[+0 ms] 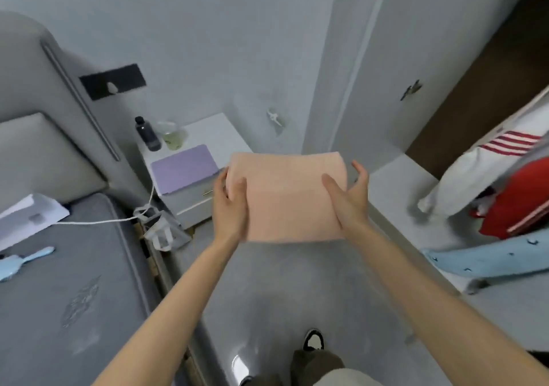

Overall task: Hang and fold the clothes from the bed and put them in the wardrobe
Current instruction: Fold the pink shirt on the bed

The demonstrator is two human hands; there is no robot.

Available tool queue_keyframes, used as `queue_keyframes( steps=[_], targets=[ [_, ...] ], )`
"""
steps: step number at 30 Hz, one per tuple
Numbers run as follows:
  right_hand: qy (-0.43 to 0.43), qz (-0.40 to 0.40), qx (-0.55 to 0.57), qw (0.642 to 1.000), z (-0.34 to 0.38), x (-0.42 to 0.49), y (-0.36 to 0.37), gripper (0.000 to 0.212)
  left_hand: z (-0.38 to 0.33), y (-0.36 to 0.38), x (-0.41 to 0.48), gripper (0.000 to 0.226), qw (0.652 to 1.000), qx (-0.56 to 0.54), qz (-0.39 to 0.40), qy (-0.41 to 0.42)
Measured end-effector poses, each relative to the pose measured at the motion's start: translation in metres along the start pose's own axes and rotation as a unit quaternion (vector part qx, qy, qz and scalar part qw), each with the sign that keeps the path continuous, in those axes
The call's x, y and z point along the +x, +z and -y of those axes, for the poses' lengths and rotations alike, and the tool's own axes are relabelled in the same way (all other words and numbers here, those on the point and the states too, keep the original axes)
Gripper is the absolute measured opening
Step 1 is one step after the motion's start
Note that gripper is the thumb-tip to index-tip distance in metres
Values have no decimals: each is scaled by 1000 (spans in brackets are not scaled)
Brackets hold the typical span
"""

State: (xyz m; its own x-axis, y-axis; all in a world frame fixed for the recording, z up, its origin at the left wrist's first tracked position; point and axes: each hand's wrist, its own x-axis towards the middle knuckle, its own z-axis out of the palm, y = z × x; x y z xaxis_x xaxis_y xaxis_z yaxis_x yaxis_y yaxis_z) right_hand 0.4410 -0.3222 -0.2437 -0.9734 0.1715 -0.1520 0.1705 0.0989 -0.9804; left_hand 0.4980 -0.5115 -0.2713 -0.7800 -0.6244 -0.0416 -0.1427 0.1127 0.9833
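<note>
Reading everything off the nightstand (219,136).

- Far left of it: bed mattress (74,296), grey. On it I see a light blue hairbrush (26,259) and a white paper sheet (32,216).
- White cable (98,222) runs from the mattress toward the nightstand's lower left corner.
- Up-left of it: grey headboard (44,88) and a black wall panel (113,81).
- On top, left side: dark bottle (147,134) upright, clear glass jar (172,136) just beside it. A purple flat case (184,167) lies on the front of the top, in front of both.
- Just right of its front edge: left hand (230,204), thumb on top of the pink folded cloth (288,198), fingers curled round the cloth's left edge. Firm grip.
- The cloth is held flat in mid-air over the floor, to the right of the nightstand, overlapping its right corner in my view. It's a neat rectangle.
- Right hand (350,195) is at the cloth's right edge with the thumb laid on top and the corner sitting against the palm. The fingers stand curved and free of the edge, so it's a looser hold than the left.
- Down-right of it, below the cloth: one shoe (313,338) on the grey floor.
- Further right: grey wardrobe door (416,58) with a small handle (411,88).
- Far right: white garment with red stripes (475,177), red garment (517,201), and a light blue garment (490,261) lowest. I can't tell how they're supported.
</note>
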Motion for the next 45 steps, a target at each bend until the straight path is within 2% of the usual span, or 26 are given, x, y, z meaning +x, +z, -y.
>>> queue_keyframes(
  steps=[8, 15, 24, 33, 45],
  targets=[
    [-105, -136, 9, 985, 93, 92, -109, 48, -132, 145, 44, 41, 984, -24, 118, 133],
    [-158, -206, 18, 965, 171, 155, -189, 46, -242, 245, 64, 43, 959, -66, 194, 198],
    [-255, -299, 2, 920, 276, 229, -252, 45, -368, 350, 107, 44, 914, -128, 268, 275],
    [-268, -432, 16, 861, 367, 265, -311, 44, -486, 450, 129, 40, 855, -150, 358, 345],
    [-309, -530, -17, 790, 439, 314, -454, 42, -597, 611, 85, 42, 787, -186, 434, 398]
  ],
)
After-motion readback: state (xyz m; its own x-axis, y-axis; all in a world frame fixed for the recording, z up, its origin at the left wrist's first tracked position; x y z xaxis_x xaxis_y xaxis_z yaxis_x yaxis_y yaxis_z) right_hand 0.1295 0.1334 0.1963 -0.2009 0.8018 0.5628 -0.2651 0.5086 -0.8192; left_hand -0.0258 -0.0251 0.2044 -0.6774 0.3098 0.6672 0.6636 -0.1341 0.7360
